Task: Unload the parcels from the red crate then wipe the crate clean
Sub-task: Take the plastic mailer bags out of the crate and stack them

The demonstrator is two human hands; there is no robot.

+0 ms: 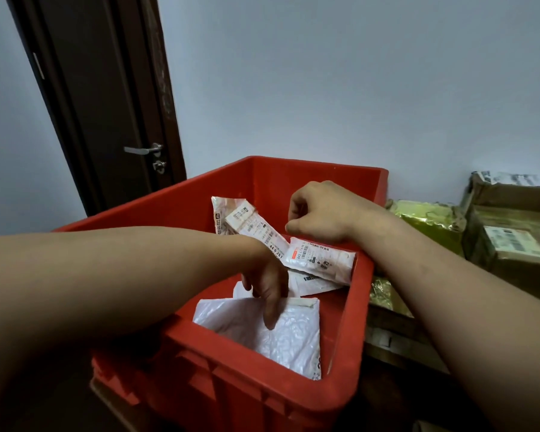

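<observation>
Left hand [267, 283] reaches into the red crate [353, 332] — fingers spread loosely on the white mailer [262, 332], gripping nothing; right hand [320, 213] curled above labelled parcels [318, 260] — grasp unclear.

Smooth plastic crate [340, 322], crinkled poly mailer [281, 338]
</observation>
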